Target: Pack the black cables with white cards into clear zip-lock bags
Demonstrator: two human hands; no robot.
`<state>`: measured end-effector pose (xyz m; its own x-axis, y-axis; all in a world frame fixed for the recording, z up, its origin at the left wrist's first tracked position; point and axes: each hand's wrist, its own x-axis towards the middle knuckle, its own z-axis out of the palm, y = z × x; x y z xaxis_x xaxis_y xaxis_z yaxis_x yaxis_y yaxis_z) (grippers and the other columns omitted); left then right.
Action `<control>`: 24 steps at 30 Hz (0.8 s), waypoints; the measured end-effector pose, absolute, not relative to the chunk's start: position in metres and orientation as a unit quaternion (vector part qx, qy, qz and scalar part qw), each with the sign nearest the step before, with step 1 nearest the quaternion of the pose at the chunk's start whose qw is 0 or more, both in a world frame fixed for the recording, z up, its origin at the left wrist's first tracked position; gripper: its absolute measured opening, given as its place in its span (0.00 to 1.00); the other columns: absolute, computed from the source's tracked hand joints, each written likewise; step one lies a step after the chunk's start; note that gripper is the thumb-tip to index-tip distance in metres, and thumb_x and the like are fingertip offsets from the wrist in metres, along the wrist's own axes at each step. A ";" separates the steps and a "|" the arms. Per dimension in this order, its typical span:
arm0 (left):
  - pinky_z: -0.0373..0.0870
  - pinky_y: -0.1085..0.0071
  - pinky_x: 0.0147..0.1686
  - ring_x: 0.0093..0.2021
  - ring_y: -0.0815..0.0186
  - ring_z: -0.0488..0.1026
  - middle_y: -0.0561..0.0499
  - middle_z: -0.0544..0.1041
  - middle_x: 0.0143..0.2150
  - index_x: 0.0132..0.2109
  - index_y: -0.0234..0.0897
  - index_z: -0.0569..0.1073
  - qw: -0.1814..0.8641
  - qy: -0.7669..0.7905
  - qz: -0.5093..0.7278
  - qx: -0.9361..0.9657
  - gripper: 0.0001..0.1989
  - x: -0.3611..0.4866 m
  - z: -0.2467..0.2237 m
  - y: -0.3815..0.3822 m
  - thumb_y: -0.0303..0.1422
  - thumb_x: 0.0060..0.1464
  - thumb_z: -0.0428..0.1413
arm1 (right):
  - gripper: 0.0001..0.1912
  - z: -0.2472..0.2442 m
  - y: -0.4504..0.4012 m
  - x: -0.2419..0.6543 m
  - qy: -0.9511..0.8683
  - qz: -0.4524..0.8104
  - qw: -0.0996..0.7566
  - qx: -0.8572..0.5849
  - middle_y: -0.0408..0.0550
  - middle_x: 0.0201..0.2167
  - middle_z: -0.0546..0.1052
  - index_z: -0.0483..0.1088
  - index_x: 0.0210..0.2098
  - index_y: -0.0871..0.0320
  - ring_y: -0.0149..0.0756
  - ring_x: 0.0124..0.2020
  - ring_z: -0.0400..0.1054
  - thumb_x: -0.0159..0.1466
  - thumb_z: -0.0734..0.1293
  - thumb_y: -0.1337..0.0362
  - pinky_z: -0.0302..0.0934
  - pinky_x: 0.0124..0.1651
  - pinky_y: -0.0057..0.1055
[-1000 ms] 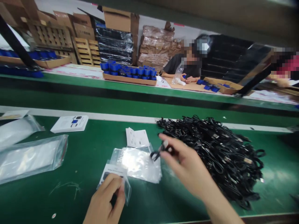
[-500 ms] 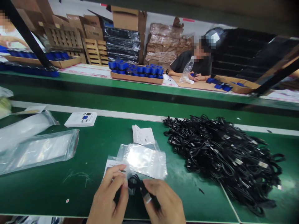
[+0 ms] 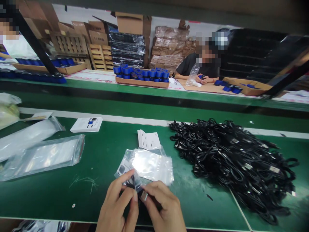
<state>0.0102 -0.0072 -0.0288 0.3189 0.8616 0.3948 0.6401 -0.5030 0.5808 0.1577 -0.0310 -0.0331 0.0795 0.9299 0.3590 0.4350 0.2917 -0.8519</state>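
Observation:
My left hand (image 3: 122, 201) pinches a small clear zip bag (image 3: 137, 182) that has a printed leaflet (image 3: 122, 167) in it. Part of a coiled black USB cable (image 3: 130, 182) shows inside the bag. Its metal USB plug (image 3: 144, 195) sticks out at the bag's mouth, gripped by the fingers of my right hand (image 3: 164, 206). Just beyond my hands lies a stack of flat clear bags (image 3: 152, 166), with a folded white leaflet (image 3: 149, 140) behind it.
A big heap of black cables (image 3: 231, 161) covers the right side of the green table (image 3: 101, 154). To the left lie large clear bags (image 3: 53, 158) and a stack of leaflets (image 3: 86, 125). Across the bench, a person (image 3: 198, 69) sits near a carton of blue items (image 3: 142, 83).
The coiled cable has gone from in front of the bag to partly inside it. My right hand has moved left, closer to my left hand, and the bag is now tilted.

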 end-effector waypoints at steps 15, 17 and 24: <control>0.62 0.64 0.48 0.51 0.60 0.64 0.46 0.66 0.56 0.29 0.40 0.66 0.113 0.418 0.360 0.827 0.11 0.018 -0.025 -0.015 0.20 0.55 0.47 | 0.12 -0.047 -0.023 0.146 -0.691 0.156 0.468 -0.529 0.51 0.34 0.73 0.74 0.30 0.58 0.34 0.30 0.70 0.65 0.61 0.65 0.62 0.31 0.25; 0.61 0.63 0.48 0.52 0.59 0.66 0.49 0.70 0.54 0.29 0.41 0.67 0.111 0.396 0.341 0.846 0.10 0.014 -0.021 -0.011 0.22 0.54 0.48 | 0.14 -0.040 -0.022 0.151 -0.684 0.260 0.479 -0.485 0.49 0.30 0.73 0.74 0.29 0.59 0.33 0.28 0.69 0.66 0.60 0.67 0.62 0.30 0.25; 0.66 0.67 0.36 0.37 0.56 0.75 0.52 0.80 0.39 0.54 0.46 0.68 0.279 0.429 0.181 0.840 0.35 -0.020 0.006 0.021 0.49 0.38 0.65 | 0.14 -0.002 -0.018 0.173 -0.699 0.418 0.367 -0.450 0.43 0.25 0.69 0.73 0.24 0.58 0.31 0.26 0.65 0.64 0.63 0.71 0.56 0.29 0.25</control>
